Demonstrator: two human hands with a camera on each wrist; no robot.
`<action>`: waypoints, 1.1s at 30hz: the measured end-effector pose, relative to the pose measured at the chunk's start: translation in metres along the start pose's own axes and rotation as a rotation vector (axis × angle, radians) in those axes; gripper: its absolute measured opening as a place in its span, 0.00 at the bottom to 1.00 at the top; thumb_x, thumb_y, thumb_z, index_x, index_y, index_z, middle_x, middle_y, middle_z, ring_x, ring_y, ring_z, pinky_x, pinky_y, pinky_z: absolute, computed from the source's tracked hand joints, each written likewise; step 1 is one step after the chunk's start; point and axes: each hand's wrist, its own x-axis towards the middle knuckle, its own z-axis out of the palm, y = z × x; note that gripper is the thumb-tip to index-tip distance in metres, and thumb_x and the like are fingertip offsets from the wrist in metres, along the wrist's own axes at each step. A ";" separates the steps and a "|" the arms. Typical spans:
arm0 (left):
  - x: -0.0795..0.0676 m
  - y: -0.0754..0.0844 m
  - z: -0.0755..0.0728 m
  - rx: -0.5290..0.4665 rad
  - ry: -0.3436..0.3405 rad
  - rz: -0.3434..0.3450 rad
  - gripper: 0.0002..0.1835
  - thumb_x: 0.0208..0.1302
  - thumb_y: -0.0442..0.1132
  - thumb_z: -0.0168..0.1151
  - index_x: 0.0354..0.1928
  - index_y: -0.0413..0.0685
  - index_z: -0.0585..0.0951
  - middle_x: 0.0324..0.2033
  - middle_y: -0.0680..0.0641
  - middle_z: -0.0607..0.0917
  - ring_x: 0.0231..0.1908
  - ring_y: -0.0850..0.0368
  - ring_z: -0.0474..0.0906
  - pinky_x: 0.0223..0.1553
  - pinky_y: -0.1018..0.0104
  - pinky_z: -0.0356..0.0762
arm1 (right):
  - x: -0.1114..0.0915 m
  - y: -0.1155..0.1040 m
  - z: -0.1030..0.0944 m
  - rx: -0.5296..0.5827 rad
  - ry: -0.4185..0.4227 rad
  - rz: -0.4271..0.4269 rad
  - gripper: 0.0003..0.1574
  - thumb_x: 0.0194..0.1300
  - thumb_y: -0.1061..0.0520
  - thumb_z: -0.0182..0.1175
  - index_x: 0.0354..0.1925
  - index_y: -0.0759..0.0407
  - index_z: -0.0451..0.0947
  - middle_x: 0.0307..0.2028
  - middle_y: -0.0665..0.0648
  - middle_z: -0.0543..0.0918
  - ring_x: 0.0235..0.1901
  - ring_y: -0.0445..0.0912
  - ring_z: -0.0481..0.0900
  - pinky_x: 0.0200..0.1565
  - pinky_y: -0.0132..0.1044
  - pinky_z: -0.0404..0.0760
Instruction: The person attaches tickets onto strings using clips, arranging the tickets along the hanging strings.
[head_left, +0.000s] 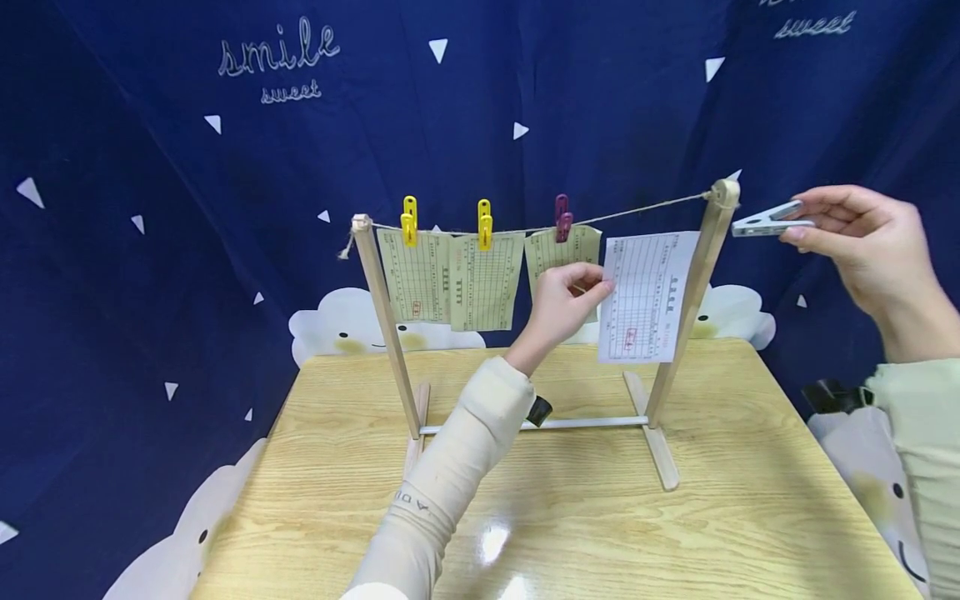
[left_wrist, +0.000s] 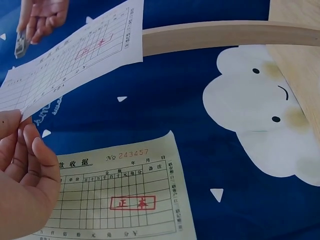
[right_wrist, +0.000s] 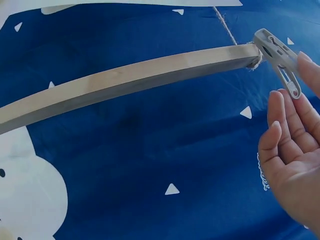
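Note:
Between thumb and fingertips, my left hand [head_left: 558, 304] pinches the left edge of a white printed receipt [head_left: 647, 304], which hangs upright in front of the right post. In the left wrist view that receipt [left_wrist: 95, 47] slants away from the fingers, and a yellowish receipt [left_wrist: 107, 190] is close by. My right hand [head_left: 873, 242] holds a light grey clothespin [head_left: 765, 222] by its handles, just right of the post top, its nose pointing left. The right wrist view shows the clothespin [right_wrist: 275, 57] overlapping the post's end.
A twine line [head_left: 637, 212] spans a wooden stand with a right post [head_left: 693, 292] and a left post [head_left: 386, 325]. Yellowish receipts [head_left: 487, 283] hang from it under two yellow clothespins [head_left: 408, 222] and a purple one [head_left: 562, 218]. The stand rests on a wooden table [head_left: 570, 517].

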 end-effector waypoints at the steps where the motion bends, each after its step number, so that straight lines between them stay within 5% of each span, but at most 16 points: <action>1: 0.001 0.000 0.000 0.001 0.004 0.001 0.06 0.56 0.31 0.61 0.34 0.35 0.82 0.27 0.44 0.84 0.24 0.64 0.75 0.26 0.77 0.72 | 0.002 0.000 0.001 -0.005 0.003 -0.001 0.19 0.47 0.86 0.51 0.40 0.81 0.73 0.32 0.64 0.82 0.27 0.48 0.80 0.29 0.28 0.79; 23: 0.016 0.001 0.011 -0.054 0.074 -0.008 0.05 0.55 0.29 0.62 0.33 0.33 0.82 0.25 0.43 0.82 0.21 0.67 0.72 0.23 0.77 0.70 | 0.045 -0.008 0.027 -0.086 0.082 -0.028 0.17 0.48 0.78 0.60 0.40 0.80 0.74 0.30 0.62 0.81 0.24 0.47 0.77 0.26 0.26 0.77; 33: 0.019 0.001 0.014 -0.088 0.085 -0.048 0.06 0.56 0.31 0.62 0.33 0.33 0.82 0.24 0.43 0.82 0.20 0.66 0.71 0.21 0.76 0.69 | 0.059 0.000 0.036 0.073 0.037 0.024 0.18 0.48 0.83 0.55 0.41 0.80 0.74 0.30 0.65 0.81 0.24 0.48 0.77 0.25 0.29 0.77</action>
